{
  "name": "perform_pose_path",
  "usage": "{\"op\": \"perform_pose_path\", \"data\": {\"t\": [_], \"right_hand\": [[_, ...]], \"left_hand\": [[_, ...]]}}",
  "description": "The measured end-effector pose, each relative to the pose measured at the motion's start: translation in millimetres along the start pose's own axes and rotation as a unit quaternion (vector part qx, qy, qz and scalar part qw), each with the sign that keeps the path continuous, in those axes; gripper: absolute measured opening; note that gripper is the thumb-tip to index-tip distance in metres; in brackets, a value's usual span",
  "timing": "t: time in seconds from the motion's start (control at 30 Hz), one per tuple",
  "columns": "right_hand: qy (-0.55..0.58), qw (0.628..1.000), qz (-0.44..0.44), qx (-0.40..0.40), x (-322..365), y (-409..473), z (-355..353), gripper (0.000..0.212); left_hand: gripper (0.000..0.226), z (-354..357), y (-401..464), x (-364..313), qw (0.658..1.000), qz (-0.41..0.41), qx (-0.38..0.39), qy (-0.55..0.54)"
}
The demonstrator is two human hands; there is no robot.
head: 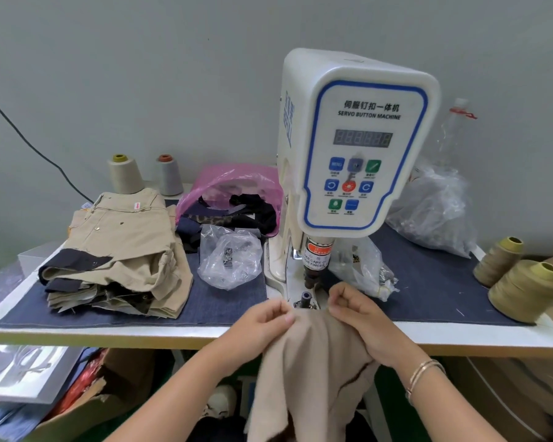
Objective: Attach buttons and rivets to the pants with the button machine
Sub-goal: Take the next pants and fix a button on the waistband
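- Both hands work the same piece: the left hand [266, 317] has its fingers curled and pinches the upper edge of the beige cotton pants [310, 371], and the right hand [355, 311] pinches the same edge on the other side.
- Between the two pinches the cloth is drawn fairly flat, likely so one spot can be slid onto the die.
- That edge lies at the front of the white servo button machine [355, 145], just short of the small dark lower die post [306, 296]; the rest of the pants hangs off the table [109, 333] toward the person.
- Above the post sits the machine's punch head with its red warning label [316, 252], so fingers gripping to either side stay out of the strike line.
- A folded stack of beige pants [115, 250] rests to the left on the blue denim mat [230, 301], probably finished pieces.
- Clear plastic bags of small metal hardware [229, 260] lie just beside the machine, within reach.
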State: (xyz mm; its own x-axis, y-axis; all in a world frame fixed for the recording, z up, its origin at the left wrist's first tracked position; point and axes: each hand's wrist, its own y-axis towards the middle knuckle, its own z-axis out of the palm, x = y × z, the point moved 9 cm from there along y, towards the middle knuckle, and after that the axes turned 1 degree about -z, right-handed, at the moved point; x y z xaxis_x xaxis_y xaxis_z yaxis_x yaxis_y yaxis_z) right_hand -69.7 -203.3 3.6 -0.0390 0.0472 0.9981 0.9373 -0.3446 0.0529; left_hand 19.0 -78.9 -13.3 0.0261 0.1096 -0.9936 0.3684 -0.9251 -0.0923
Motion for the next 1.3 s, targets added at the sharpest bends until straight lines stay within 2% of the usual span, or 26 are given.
{"op": "perform_pose_path", "data": {"t": [0.1, 0.17, 0.3, 0.43, 0.67, 0.77, 0.93, 1.3], "right_hand": [[0.021, 0.997, 0.0, -0.069, -7, 13, -9, 0.016], [0.008, 0.996, 0.001, -0.088, -12, 19, -10, 0.017], [0.002, 0.994, 0.006, -0.109, -21, 27, -7, 0.02], [0.04, 0.99, -0.003, -0.136, -32, 26, -11, 0.031], [0.095, 0.984, 0.003, -0.15, -43, 28, -13, 0.036], [0.12, 0.981, 0.004, -0.154, -46, 29, -14, 0.03], [0.146, 0.976, 0.003, -0.159, -48, 29, -16, 0.023], [0.167, 0.974, 0.005, -0.152, -51, 30, -16, 0.024]], "left_hand": [[0.011, -16, 18, 0, 0.999, -0.004, -0.047, 0.007], [0.007, -27, 25, -1, 0.998, 0.002, -0.059, 0.026], [0.01, -41, 31, 2, 0.998, 0.008, -0.065, 0.023], [0.007, -38, 35, 11, 0.999, 0.01, -0.037, -0.026], [0.022, -37, 40, 27, 0.992, 0.015, -0.065, -0.106], [0.022, -36, 40, 31, 0.99, 0.015, -0.06, -0.127], [0.022, -35, 40, 31, 0.99, 0.019, -0.056, -0.129], [0.024, -37, 42, 38, 0.991, 0.029, -0.053, -0.123]]}}
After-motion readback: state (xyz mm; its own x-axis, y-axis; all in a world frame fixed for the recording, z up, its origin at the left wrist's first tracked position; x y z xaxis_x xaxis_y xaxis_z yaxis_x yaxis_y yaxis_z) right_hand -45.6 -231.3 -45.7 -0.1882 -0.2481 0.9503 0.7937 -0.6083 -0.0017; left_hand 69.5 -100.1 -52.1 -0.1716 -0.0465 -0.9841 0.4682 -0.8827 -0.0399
